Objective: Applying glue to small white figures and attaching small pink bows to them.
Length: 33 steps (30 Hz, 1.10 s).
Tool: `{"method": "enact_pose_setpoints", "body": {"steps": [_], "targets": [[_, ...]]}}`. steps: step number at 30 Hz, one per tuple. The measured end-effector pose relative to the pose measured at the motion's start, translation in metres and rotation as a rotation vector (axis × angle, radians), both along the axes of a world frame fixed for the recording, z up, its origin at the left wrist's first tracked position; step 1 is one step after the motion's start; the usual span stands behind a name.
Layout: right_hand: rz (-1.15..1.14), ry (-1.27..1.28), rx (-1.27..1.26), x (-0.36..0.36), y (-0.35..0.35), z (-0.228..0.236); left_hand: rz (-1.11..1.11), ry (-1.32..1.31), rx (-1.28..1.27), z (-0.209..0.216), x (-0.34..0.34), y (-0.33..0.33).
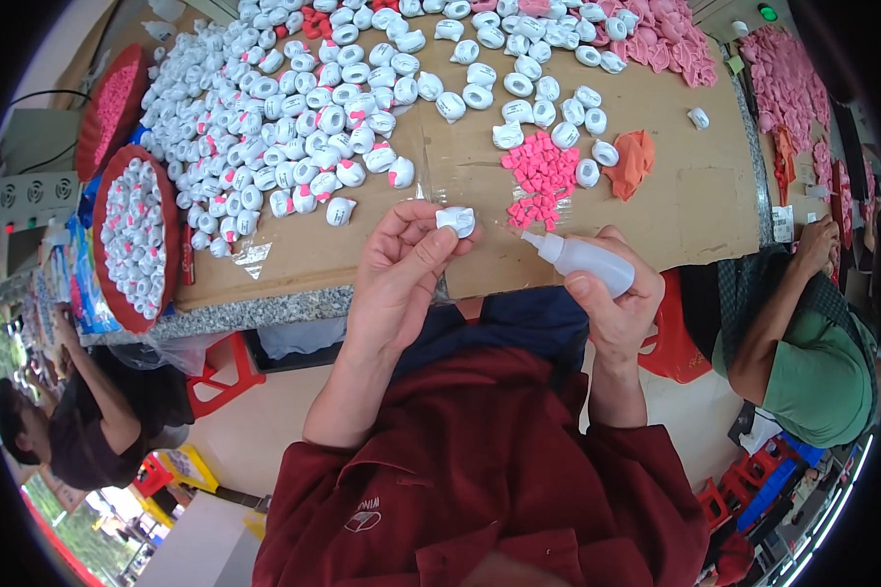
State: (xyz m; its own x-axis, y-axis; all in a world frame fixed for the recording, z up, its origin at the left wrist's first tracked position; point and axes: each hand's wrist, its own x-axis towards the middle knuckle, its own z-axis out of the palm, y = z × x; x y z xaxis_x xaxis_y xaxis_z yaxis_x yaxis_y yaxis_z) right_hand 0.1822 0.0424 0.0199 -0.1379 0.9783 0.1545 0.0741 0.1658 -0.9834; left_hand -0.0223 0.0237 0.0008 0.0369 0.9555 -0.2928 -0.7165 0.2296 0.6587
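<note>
Between the thumb and fingers of my left hand (406, 259) is a small white cat-head-shaped piece (455, 221), dark marks on its face. My right hand (619, 298) is wrapped round a white squeeze bottle (589, 262), its thin nozzle pointing left toward the white piece, with a gap between them. Just beyond the nozzle lies a pile of small pink bow-shaped pieces (540, 164) on the cardboard. A large heap of like white pieces (284, 117), some with pink bits attached, covers the far left of the table.
Red trays of white pieces (135, 240) and pink bits (117, 101) stand at the left edge. An orange crumpled piece (629, 164) lies right of the pink pile, with soft pink pieces (666, 44) farther back. Other people sit left and right; a red stool (677, 333) stands beside me.
</note>
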Motion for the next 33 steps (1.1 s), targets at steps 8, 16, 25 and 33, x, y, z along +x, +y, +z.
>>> {"method": "enact_pose_setpoints", "body": {"steps": [8,16,25,33], "targets": [[-0.006,0.143,-0.164,-0.021,0.010,-0.004,0.018,-0.024,-0.024,0.005,-0.002,-0.007],[-0.012,-0.594,0.342,-0.046,0.034,-0.012,-0.013,-0.009,-0.014,0.002,-0.001,-0.013],[-0.601,-0.873,0.430,0.013,0.062,-0.012,-0.084,0.011,-0.018,0.001,0.008,-0.021],[-0.427,-0.314,0.220,0.023,0.038,-0.009,-0.153,0.005,-0.043,0.000,0.029,-0.018]]}}
